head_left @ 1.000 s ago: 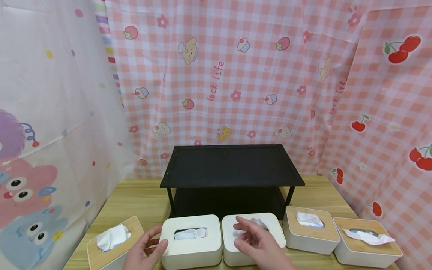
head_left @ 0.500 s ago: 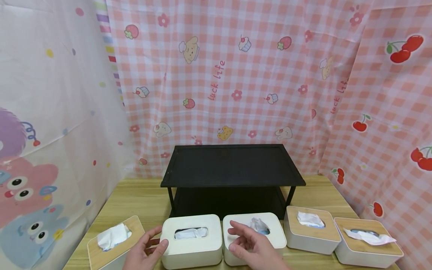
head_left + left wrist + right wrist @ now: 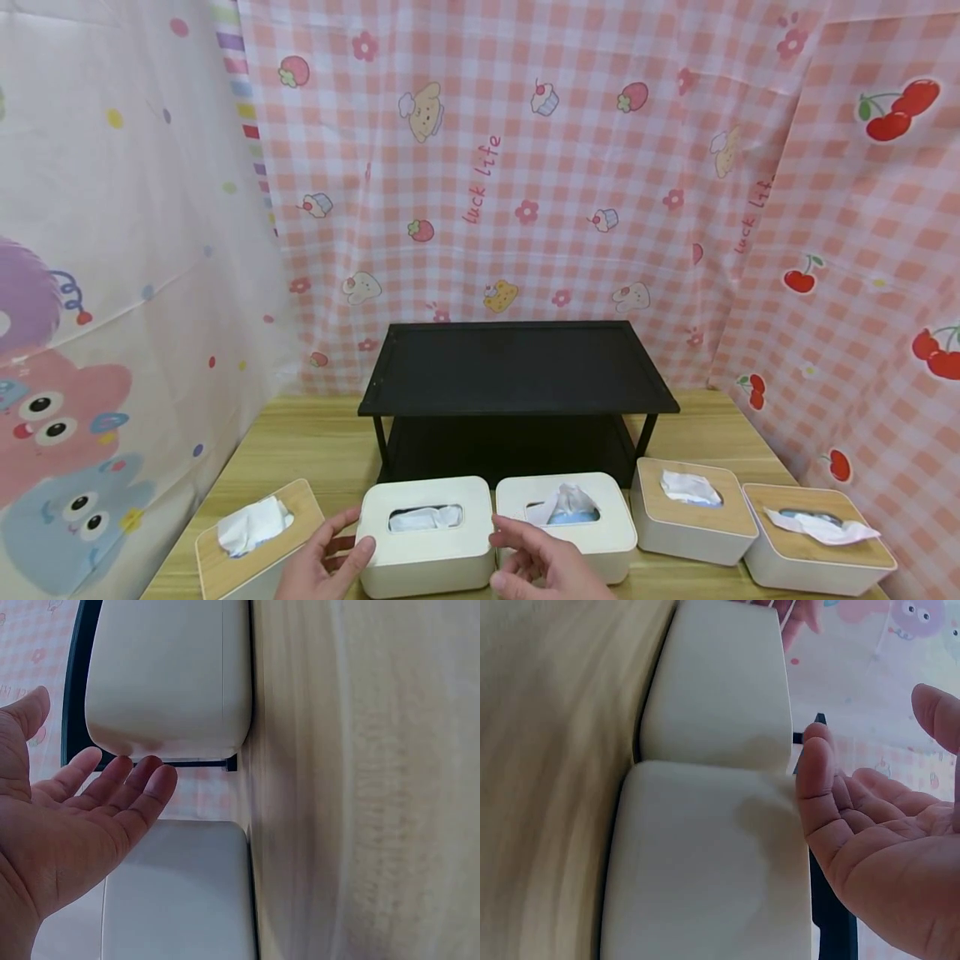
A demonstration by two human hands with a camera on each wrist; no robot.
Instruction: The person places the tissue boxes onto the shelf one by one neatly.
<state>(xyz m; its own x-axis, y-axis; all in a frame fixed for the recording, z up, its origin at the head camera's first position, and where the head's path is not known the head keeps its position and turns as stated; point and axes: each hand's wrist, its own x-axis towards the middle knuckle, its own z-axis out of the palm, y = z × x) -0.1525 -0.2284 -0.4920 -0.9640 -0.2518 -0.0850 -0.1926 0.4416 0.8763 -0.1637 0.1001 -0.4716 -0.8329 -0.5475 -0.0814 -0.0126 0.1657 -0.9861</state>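
Two white tissue boxes stand side by side before a black shelf. My left hand point(image 3: 322, 560) is at the left end of the left white tissue box point(image 3: 427, 550), thumb apart from the loosely bent fingers. In the left wrist view the fingertips are close to that box's end; contact cannot be told. My right hand point(image 3: 551, 567) hovers at the front left of the right white tissue box point(image 3: 615, 521), fingertips by the gap between both boxes. The right wrist view has this hand point(image 3: 900, 855) with relaxed fingers, holding nothing. Tissue point(image 3: 564, 503) pokes from the right box's slot.
The two-tier black shelf point(image 3: 510, 367) stands behind the boxes on the wooden table point(image 3: 307, 433). One wood-topped tissue box point(image 3: 292, 500) lies angled at left. Two more wood-topped boxes point(image 3: 652, 492) point(image 3: 862, 550) stand at right. Patterned curtains point(image 3: 480, 167) enclose the table.
My right hand has moved left and down from over the right white box's slot toward the gap between the two white boxes, uncovering its tissue. My left hand stays almost where it was.
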